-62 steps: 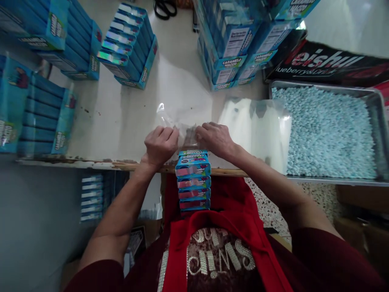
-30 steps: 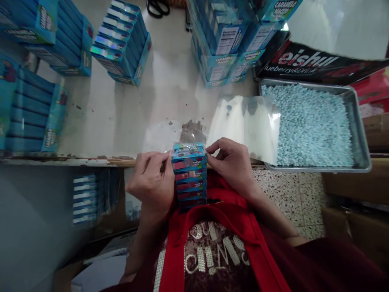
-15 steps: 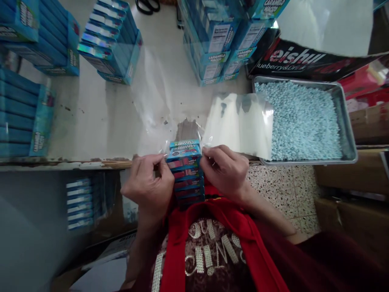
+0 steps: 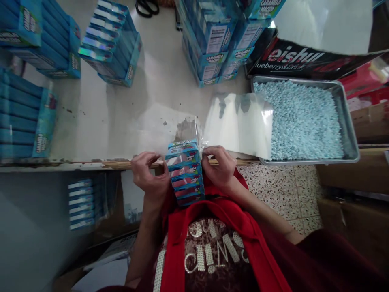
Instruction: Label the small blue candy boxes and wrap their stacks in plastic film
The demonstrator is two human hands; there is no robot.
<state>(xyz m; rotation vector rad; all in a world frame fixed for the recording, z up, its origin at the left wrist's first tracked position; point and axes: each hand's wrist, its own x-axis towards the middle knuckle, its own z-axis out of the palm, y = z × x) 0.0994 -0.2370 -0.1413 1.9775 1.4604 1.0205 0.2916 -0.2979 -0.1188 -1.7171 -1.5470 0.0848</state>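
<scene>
A pack of blue candy boxes [image 4: 186, 175] rests against the table edge in front of my red apron, its small boxes in a row. Clear plastic wrap [image 4: 197, 129] covers it and stretches past its far end onto the table. My left hand [image 4: 149, 172] is at the pack's left side, thumb and fingertips pinched on the wrap's edge. On the right side, my right hand [image 4: 221, 165] pinches the wrap near the pack's far corner. The film is thin and hard to see at the left fingertips.
Flat clear plastic sheets [image 4: 238, 125] lie right of the pack, overlapping a metal tray [image 4: 352, 134] of pale blue candies [image 4: 304, 119]. Wrapped packs [image 4: 212, 52] stand behind; more blue packs [image 4: 111, 44] stand left. Scissors [image 4: 147, 8] lie at the back. A black carton [image 4: 298, 61] stands behind the tray.
My left hand has shifted right and my right hand slightly left and inward. The loose film on the left has come down, and the pack shows more of its front.
</scene>
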